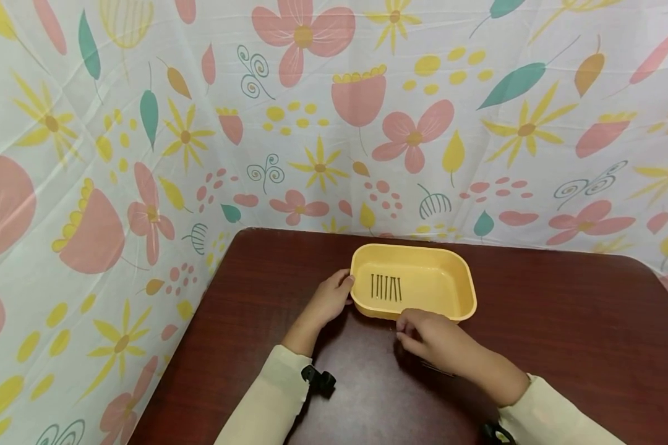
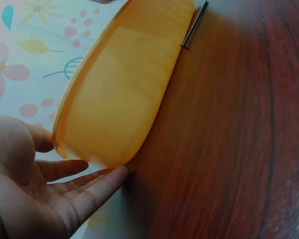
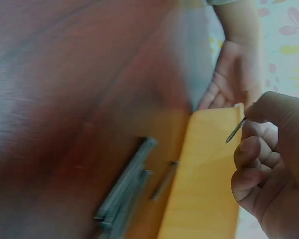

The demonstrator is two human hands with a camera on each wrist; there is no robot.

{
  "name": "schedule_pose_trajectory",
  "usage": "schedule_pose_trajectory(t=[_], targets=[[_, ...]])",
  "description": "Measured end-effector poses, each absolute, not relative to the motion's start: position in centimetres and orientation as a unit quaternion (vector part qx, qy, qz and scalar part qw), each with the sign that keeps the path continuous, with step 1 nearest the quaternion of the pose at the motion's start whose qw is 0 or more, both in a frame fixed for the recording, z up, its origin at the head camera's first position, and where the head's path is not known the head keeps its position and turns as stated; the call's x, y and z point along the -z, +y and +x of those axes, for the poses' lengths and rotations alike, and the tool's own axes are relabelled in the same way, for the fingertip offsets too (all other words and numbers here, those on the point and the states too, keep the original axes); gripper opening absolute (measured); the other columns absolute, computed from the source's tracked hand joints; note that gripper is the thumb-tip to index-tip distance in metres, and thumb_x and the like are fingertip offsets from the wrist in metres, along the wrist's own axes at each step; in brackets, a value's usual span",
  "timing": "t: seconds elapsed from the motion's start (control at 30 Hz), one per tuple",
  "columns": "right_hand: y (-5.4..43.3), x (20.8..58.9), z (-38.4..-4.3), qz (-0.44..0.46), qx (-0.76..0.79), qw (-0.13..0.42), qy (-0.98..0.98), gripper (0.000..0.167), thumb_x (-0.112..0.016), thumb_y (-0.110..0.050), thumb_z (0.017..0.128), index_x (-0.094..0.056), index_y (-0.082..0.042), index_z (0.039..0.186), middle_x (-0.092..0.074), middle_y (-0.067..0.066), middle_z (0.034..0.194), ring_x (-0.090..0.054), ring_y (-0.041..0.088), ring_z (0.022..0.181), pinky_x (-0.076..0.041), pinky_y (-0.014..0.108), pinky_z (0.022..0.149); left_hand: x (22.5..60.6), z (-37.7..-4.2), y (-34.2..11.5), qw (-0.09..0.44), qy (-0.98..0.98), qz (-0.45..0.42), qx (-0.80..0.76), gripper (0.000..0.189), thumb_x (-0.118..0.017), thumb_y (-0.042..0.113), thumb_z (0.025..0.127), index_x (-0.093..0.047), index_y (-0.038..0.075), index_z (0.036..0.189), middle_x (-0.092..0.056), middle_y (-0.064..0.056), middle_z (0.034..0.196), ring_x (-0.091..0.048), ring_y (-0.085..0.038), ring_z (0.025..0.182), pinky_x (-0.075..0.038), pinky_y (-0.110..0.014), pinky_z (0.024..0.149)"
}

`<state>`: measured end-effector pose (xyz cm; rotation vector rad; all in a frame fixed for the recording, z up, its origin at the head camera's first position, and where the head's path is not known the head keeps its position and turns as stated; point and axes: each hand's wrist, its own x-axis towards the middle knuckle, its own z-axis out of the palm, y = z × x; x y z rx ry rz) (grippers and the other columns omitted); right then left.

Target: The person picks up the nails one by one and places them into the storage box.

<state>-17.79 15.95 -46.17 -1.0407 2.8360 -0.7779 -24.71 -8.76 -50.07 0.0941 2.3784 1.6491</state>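
- Nail (image 3: 234, 131): pinched between thumb and fingertip of the right hand (image 1: 435, 339), by the tray's near side at six o'clock; gripped near one end, presumably to leave the shaft free.
- Row of nails (image 1: 386, 288): inside the tray, toward nine o'clock, side by side; the near-parallel spacing suggests deliberate ordering.
- Yellow tray (image 1: 434, 287): on the table, long sides facing twelve and six.
- Left hand (image 1: 332, 296): at the tray's nine o'clock end, thumb at the rim, fingers extended against the wall, probably steadying it.
- Loose nails (image 3: 124, 179): outside the tray, between five and six o'clock, with a single nail (image 3: 164, 181) nearer its wall; closeness likely shortens the reach.
- Table (image 1: 556, 309): dark, wood-grained; floral cloth (image 1: 412, 62) beyond, at twelve o'clock.
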Motion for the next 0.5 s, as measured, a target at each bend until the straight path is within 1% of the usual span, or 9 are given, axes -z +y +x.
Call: schedule_pose_trajectory(t=[0.13,0.27,0.37,0.5], targets=[[15.9,44.9,-18.5,-0.306,0.301,0.015,0.903,0.009,-0.069,-0.011,0.092,-0.063,-0.018,0.091,-0.058,-0.016,0.075,-0.05,-0.005,0.068,-0.047,0.017,0.061,50.0,-24.7,-8.7,0.122,0.815,0.033,-0.565,0.047,-0.037,0.034,0.111,-0.047,0.01,0.15,-0.06,-0.014,0.141,-0.066,-0.026,0.117,-0.062,-0.037,0.091],[16.2,43.7,-19.7,-0.266,0.351,0.034,0.897,0.007,-0.066,-0.01,0.096,-0.063,-0.015,0.091,-0.056,-0.011,0.073,-0.049,0.0,0.064,-0.046,0.019,0.058,50.1,-24.7,-8.7,0.121,0.816,0.035,-0.565,0.048,-0.038,0.034,0.111,-0.047,0.009,0.151,-0.06,-0.015,0.141,-0.066,-0.027,0.116,-0.062,-0.037,0.09],[16.6,43.0,-20.9,-0.217,0.368,0.057,0.903,0.009,-0.061,-0.015,0.101,-0.063,-0.011,0.093,-0.056,-0.004,0.073,-0.048,0.006,0.062,-0.043,0.021,0.055,50.1,-24.7,-8.7,0.12,0.817,0.035,-0.562,0.048,-0.038,0.034,0.111,-0.046,0.01,0.151,-0.061,-0.014,0.14,-0.067,-0.026,0.116,-0.062,-0.036,0.09],[17.1,42.5,-22.9,-0.158,0.37,0.097,0.91,0.021,-0.054,-0.024,0.106,-0.062,-0.005,0.1,-0.055,0.002,0.072,-0.047,0.014,0.059,-0.04,0.027,0.051,50.1,-24.7,-8.8,0.121,0.82,0.034,-0.559,0.048,-0.037,0.037,0.111,-0.047,0.013,0.151,-0.061,-0.013,0.14,-0.066,-0.025,0.117,-0.062,-0.036,0.09]])
